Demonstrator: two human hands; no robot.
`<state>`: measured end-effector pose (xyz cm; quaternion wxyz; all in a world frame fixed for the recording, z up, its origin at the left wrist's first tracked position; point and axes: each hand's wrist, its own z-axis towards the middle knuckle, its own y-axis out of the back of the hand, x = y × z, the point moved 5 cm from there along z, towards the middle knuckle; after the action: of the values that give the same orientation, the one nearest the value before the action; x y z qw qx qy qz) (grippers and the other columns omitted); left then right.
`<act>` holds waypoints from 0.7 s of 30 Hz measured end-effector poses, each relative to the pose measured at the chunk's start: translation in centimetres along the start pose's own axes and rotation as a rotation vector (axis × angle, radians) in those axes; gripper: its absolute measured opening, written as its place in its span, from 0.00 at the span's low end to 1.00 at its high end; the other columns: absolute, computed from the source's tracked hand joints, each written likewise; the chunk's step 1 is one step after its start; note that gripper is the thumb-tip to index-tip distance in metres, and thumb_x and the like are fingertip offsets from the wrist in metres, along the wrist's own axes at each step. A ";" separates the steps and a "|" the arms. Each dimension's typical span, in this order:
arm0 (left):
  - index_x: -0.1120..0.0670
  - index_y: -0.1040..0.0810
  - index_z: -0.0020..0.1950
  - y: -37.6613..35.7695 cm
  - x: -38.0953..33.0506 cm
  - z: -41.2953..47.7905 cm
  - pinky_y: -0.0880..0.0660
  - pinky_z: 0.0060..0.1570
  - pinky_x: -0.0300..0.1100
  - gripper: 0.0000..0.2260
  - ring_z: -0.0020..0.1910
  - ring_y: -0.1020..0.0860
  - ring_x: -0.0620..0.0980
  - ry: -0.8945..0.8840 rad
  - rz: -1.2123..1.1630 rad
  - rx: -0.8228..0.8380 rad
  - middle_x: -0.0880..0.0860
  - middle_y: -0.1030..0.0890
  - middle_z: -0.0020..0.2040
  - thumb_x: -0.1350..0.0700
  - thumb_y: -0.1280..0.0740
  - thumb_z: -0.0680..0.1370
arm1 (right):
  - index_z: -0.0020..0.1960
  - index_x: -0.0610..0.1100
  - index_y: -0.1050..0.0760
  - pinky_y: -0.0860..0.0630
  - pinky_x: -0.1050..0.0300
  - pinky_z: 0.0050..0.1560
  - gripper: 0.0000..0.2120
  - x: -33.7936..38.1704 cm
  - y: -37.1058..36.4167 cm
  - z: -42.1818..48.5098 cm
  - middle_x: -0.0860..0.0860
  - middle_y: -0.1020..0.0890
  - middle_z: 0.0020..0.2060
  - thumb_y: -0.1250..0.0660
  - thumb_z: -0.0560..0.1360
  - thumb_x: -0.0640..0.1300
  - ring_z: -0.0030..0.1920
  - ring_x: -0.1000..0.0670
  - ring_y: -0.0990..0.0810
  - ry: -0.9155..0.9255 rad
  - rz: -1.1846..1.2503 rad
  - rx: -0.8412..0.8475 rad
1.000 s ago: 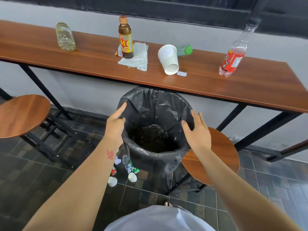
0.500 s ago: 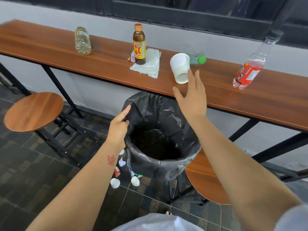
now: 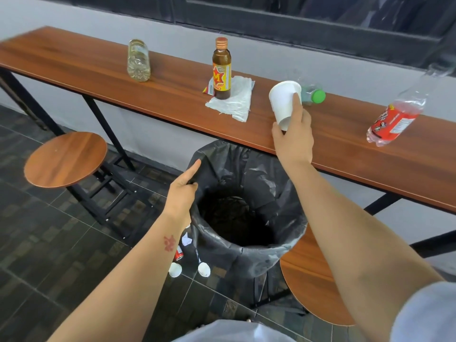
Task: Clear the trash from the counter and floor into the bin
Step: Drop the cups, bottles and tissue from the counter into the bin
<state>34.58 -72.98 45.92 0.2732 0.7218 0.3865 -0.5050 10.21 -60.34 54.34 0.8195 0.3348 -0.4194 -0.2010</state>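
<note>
The white paper cup [image 3: 283,102] is plain and tapered, lying tipped with its open mouth toward the wall, on the wooden counter [image 3: 98,70] just in front of a green-capped bottle [image 3: 313,95]. The right hand [image 3: 293,137] is closed around the cup's base, fingers along its side. Half a second ago that hand was open, hovering short of the cup. The left hand [image 3: 182,191] still pinches the black liner at the rim of the bin [image 3: 278,253], which stands below the counter edge.
</note>
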 end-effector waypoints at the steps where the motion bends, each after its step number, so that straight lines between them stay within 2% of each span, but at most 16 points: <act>1: 0.41 0.22 0.67 0.0 -0.1 -0.1 0.25 0.51 0.37 0.25 0.49 0.24 0.39 -0.005 -0.004 0.003 0.43 0.25 0.67 0.68 0.44 0.82 | 0.79 0.49 0.48 0.25 0.45 0.60 0.33 0.0 0.4 -0.2 0.43 0.32 0.70 0.36 0.78 0.46 0.65 0.41 0.27 0.013 0.039 -0.024; 5: 0.41 0.22 0.66 0.1 -0.4 -0.5 0.29 0.66 0.45 0.26 0.65 0.28 0.46 -0.015 0.003 0.009 0.44 0.27 0.71 0.68 0.44 0.82 | 0.78 0.46 0.46 0.24 0.50 0.59 0.33 0.6 1.9 -1.4 0.42 0.33 0.71 0.35 0.78 0.45 0.67 0.43 0.29 0.131 0.164 -0.095; 7: 0.40 0.22 0.66 0.3 -0.6 -0.8 0.29 0.66 0.44 0.26 0.65 0.27 0.45 -0.022 0.008 0.007 0.44 0.28 0.71 0.68 0.44 0.82 | 0.78 0.45 0.45 0.25 0.54 0.59 0.33 1.2 2.3 -2.6 0.42 0.34 0.72 0.34 0.78 0.46 0.68 0.44 0.30 0.217 0.176 -0.066; 10: 0.40 0.22 0.66 0.7 -0.6 -1.2 0.28 0.58 0.41 0.25 0.57 0.25 0.41 -0.023 0.000 -0.002 0.44 0.27 0.71 0.68 0.44 0.82 | 0.78 0.45 0.43 0.29 0.56 0.61 0.33 1.7 2.6 -5.9 0.43 0.34 0.72 0.34 0.77 0.47 0.70 0.45 0.32 0.341 0.197 0.007; 14: 0.40 0.22 0.66 1.2 -0.7 -2.0 0.35 0.67 0.45 0.24 0.71 0.32 0.48 -0.009 -0.005 -0.014 0.43 0.28 0.71 0.67 0.44 0.83 | 0.77 0.47 0.41 0.26 0.54 0.60 0.32 0.9 2.0 -12.1 0.45 0.32 0.72 0.33 0.76 0.49 0.69 0.45 0.30 0.437 0.155 0.149; 17: 0.42 0.23 0.67 1.2 -1.0 -2.9 0.37 0.64 0.40 0.25 0.72 0.34 0.47 -0.032 0.000 -0.007 0.43 0.30 0.72 0.68 0.43 0.82 | 0.77 0.52 0.42 0.22 0.54 0.57 0.33 -0.4 0.2 -15.3 0.48 0.32 0.73 0.33 0.76 0.51 0.64 0.45 0.24 0.388 0.077 0.377; 21: 0.40 0.24 0.68 0.7 -0.7 -3.4 0.37 0.69 0.44 0.25 0.73 0.34 0.48 -0.063 0.073 0.014 0.44 0.31 0.73 0.67 0.42 0.82 | 0.79 0.57 0.51 0.24 0.49 0.62 0.36 -3.2 -2.6 -16.7 0.50 0.34 0.74 0.35 0.78 0.53 0.66 0.44 0.26 0.287 -0.220 0.738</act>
<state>36.75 -70.92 47.74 0.2987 0.7210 0.3476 -0.5197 21.95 -53.84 43.60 0.6682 0.6739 -0.3063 -0.0747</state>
